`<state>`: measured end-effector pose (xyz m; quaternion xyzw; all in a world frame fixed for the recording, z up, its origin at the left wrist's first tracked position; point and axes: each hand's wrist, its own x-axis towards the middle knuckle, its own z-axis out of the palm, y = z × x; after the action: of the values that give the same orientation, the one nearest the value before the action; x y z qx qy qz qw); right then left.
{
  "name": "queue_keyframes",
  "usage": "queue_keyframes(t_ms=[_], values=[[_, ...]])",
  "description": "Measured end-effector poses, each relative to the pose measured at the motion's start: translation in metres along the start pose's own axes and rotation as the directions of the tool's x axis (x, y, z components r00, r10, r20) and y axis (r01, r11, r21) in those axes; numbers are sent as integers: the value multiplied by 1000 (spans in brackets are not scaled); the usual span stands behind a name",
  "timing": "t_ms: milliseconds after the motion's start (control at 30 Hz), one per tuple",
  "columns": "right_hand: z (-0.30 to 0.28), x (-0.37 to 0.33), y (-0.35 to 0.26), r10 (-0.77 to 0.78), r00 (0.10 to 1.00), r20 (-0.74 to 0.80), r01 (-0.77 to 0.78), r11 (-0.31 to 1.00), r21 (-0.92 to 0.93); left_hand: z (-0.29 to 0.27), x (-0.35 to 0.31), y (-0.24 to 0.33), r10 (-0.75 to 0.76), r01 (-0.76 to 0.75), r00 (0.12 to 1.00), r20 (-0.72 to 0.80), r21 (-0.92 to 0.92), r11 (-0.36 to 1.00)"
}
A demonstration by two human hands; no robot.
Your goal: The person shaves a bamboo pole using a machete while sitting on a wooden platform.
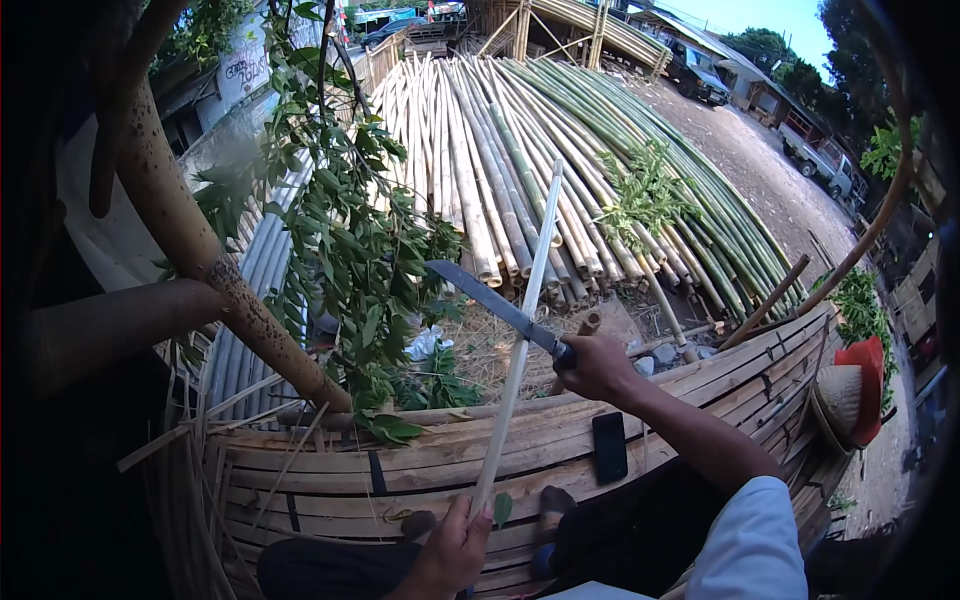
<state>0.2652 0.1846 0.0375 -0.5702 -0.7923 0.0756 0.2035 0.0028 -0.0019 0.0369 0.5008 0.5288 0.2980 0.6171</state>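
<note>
My left hand point(455, 548) is closed around the lower end of a long, pale bamboo strip point(508, 405), low in front of my body. The strip slants up and away from me, its far end in front of the stacked poles. My right hand point(600, 368) grips the dark handle of a machete point(487, 297). The machete's blade crosses the strip about midway and points to the upper left. From this angle I cannot tell whether its edge is cutting into the strip.
Below me is a slatted bamboo platform point(330, 462) with a black phone point(609, 448) on it. Straw and red hats point(845, 390) sit at its right end. Leafy branches point(365, 250) and a thick pole point(175, 205) stand at left. Bamboo poles point(500, 150) lie stacked beyond; trucks point(815, 158) are parked behind.
</note>
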Motion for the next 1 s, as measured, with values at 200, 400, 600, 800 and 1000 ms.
queue_keyframes(t_ms=[200, 400, 600, 800, 1000], values=[[-12, 10, 3, 51, 988, 146, -48, 999, -22, -6, -11, 6, 42, -43, 998, 42, 10, 999], [-8, 1, -16, -225, 957, 182, 246, 963, -105, -5, -3, 4, -59, 59, 998, 6, 24, 998], [-3, 4, 0, 68, 994, 80, -74, 994, 80, -2, -4, 11, -47, 45, 999, 12, 130, 991], [-12, 13, 3, 204, 960, 193, -229, 966, 118, -6, -12, 22, 0, 2, 1000, -11, 169, 986], [-7, -1, -12, 27, 985, 170, -30, 1000, 9, -3, -7, 9, -62, 68, 997, -42, 163, 984]])
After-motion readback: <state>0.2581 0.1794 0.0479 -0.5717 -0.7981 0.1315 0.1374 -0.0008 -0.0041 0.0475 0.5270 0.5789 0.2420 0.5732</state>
